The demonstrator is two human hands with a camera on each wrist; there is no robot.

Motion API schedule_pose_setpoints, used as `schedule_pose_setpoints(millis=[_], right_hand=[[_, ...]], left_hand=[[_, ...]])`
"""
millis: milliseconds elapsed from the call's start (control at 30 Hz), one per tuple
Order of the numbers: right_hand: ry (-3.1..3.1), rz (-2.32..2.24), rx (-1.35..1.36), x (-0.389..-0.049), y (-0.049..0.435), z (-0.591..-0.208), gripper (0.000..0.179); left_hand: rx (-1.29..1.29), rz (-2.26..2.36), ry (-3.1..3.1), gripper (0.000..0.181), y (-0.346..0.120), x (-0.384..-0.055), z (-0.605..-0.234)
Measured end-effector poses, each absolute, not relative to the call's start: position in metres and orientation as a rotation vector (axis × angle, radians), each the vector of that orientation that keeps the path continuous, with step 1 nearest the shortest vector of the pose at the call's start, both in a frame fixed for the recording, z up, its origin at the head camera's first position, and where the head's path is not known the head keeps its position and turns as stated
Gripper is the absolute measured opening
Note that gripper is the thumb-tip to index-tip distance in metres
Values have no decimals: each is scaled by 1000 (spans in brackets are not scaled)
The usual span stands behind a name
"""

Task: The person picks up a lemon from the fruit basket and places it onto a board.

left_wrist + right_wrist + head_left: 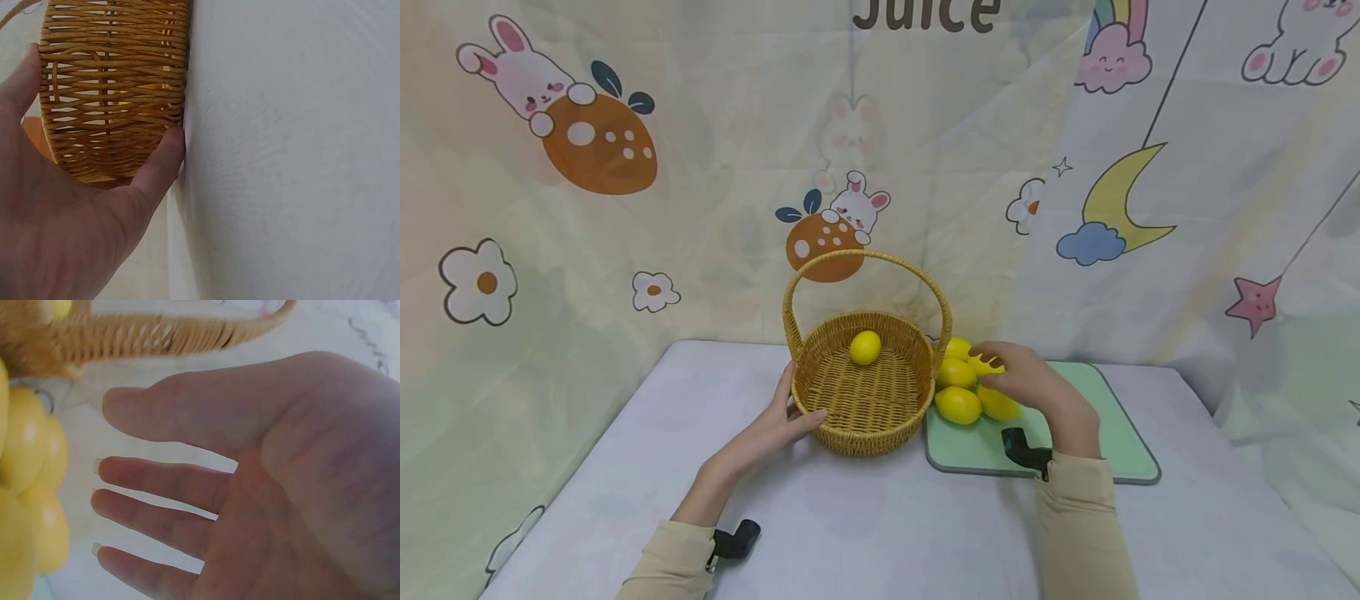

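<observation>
In the head view a wicker basket [865, 437] with a tall hoop handle stands on the table, a single lemon [865, 347] lying inside near its back wall. My left hand [767, 433] holds the basket's left front side, thumb and fingers spread about the wall; the woven side [112, 94] fills much of the left wrist view. To the right of the basket, several lemons [958, 406] lie clustered on a green cutting board [1116, 454]. My right hand [1033, 379] hovers over them with relaxed, parted fingers. Its palm [300, 506] shows nothing held, beside the lemons [47, 531].
A white cloth covers the table [880, 533]. Behind it hangs a curtain [722, 192] printed with rabbits, flowers and a moon. The basket's handle [868, 252] arches high beside the lemons, and its right side stands close to the board.
</observation>
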State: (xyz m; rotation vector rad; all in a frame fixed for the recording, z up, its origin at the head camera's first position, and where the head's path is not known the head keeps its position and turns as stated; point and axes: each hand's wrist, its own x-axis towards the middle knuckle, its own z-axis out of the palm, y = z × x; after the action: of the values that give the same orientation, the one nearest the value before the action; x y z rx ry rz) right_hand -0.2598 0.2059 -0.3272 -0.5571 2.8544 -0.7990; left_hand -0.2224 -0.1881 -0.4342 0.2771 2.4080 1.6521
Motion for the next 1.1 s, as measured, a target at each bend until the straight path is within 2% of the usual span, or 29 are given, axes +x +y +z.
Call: schedule_pose_setpoints(millis=[267,467,1100], right_hand=[[2851,-845,-733,-245,169,-315,45],[2823,-931,-932,-245,139,-323,43],[2785,-989,-931,-280,80,-359,45]], left_hand=[[268,1638,2417,104,-188,-222,-434],[276,1650,2415,102,-187,-222,-433],[287,1667,2405,103,-187,-224,-437]])
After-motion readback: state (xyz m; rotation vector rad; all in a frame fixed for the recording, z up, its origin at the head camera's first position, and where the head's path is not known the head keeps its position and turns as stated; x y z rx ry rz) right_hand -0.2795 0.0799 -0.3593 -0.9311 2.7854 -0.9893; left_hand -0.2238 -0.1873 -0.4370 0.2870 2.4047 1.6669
